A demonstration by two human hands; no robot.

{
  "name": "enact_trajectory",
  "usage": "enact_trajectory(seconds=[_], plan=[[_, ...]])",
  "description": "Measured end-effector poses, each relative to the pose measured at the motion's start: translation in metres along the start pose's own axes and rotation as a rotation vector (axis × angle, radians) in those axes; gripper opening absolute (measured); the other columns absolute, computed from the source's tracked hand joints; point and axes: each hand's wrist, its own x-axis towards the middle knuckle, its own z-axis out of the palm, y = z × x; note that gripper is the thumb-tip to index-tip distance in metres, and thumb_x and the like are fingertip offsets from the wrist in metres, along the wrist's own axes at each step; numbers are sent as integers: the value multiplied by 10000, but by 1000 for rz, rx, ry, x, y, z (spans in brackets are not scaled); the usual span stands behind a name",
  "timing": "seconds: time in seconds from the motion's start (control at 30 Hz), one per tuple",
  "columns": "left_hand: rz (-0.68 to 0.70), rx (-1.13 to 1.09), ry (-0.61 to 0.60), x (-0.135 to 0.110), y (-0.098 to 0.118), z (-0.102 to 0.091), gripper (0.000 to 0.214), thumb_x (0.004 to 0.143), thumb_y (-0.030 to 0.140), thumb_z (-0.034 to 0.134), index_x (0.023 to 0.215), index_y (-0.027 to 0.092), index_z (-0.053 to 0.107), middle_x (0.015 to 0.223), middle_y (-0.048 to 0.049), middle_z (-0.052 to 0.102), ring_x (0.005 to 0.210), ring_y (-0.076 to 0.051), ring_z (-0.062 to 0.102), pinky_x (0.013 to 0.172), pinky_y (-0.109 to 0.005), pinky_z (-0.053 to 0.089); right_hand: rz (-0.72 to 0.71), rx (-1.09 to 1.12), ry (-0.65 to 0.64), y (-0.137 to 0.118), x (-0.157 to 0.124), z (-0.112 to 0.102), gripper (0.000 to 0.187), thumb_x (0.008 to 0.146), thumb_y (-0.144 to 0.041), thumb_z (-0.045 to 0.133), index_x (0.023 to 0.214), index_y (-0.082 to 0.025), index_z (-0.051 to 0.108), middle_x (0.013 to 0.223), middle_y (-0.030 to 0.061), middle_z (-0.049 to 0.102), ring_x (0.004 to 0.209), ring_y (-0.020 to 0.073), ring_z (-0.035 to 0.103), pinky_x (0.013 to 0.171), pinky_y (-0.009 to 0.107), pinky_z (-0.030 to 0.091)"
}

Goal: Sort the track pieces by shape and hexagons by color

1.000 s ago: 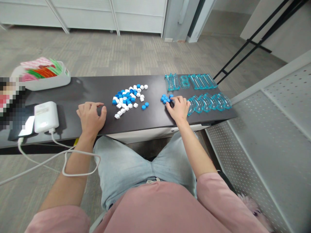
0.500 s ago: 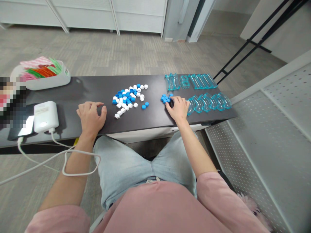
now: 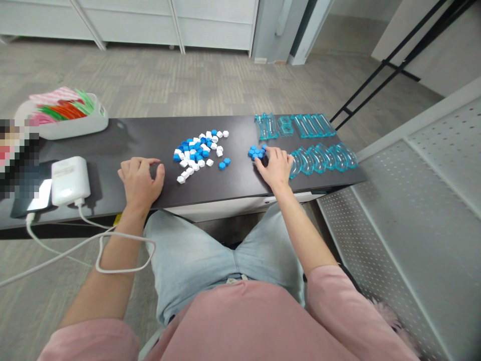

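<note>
My left hand (image 3: 141, 181) rests on the dark table, thumb and fingers apart, with nothing in it. To its right lies a loose pile of blue and white hexagonal pieces (image 3: 197, 153). Two blue pieces (image 3: 224, 164) sit apart from that pile. My right hand (image 3: 276, 168) is at a small cluster of blue hexagonal pieces (image 3: 256, 152), its thumb and index finger apart at the cluster's near and right edges. Close beside that hand is a row of clear teal curved plastic parts (image 3: 319, 159); some of the nearest one is hidden by the hand.
Behind the curved parts lie straight teal tubes (image 3: 313, 126), another tube group (image 3: 266, 126) and small teal parts (image 3: 285, 126). At left are a white bin (image 3: 75, 129) of coloured strips and a white power bank (image 3: 70, 180). A white cable (image 3: 128, 271) crosses my left forearm.
My right thumb has shifted slightly left along the near edge of the blue cluster. The left hand and the pile stay as they were.
</note>
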Motion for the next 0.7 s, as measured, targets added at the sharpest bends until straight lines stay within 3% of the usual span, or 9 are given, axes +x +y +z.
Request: enact_trajectory(seconds=[0.43, 0.7], plan=[[6, -6, 7, 0, 0, 0, 434, 1119, 466, 547, 1321, 192, 816, 1404, -256, 729, 1440, -483, 527, 1267, -663, 396, -63, -55, 7, 5, 21, 1, 646, 1201, -699, 588, 1535, -175, 765, 1500, 256, 811, 1341, 454, 653, 1214, 610, 394], [11, -7, 3, 0, 0, 0, 442, 1130, 451, 549, 1341, 167, 814, 1415, -276, 717, 1446, -498, 524, 1269, -666, 384, -79, -72, -27, 9, 24, 5, 566, 1192, -689, 617, 1433, -219, 821, 1432, 229, 839, 1341, 455, 649, 1201, 626, 390]])
